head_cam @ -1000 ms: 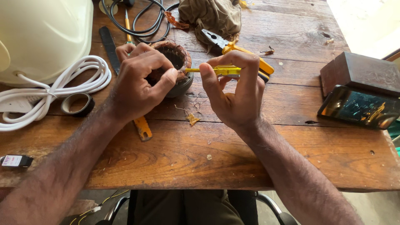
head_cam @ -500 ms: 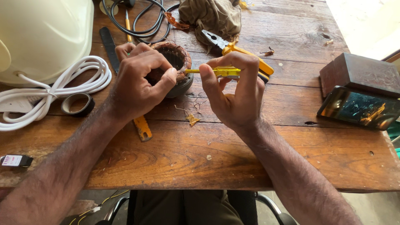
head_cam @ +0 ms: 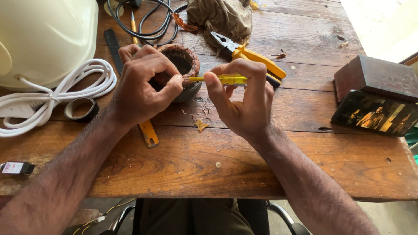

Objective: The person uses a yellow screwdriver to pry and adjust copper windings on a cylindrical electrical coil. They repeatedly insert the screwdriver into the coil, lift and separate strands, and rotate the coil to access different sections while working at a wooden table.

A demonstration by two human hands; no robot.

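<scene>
Left hand (head_cam: 146,87): clasps the round copper-wound coil (head_cam: 183,72), steadying it on the tabletop (head_cam: 217,174).
Right hand (head_cam: 241,102): pinches a yellow screwdriver (head_cam: 222,79), tip at the coil's 3 o'clock edge.
Progress: windings look intact; scraps (head_cam: 200,124) at 6 o'clock suggest some picking done.
Nearby: pliers (head_cam: 252,58) at 2 o'clock, untouched.

A single head-worn camera looks steeply down from the person's own viewpoint, close over the wooden counter (head_cam: 226,161). It faces forward across the boards, with both forearms entering from the bottom edge and the counter's near edge low in frame. No second view overlaps it.
</scene>
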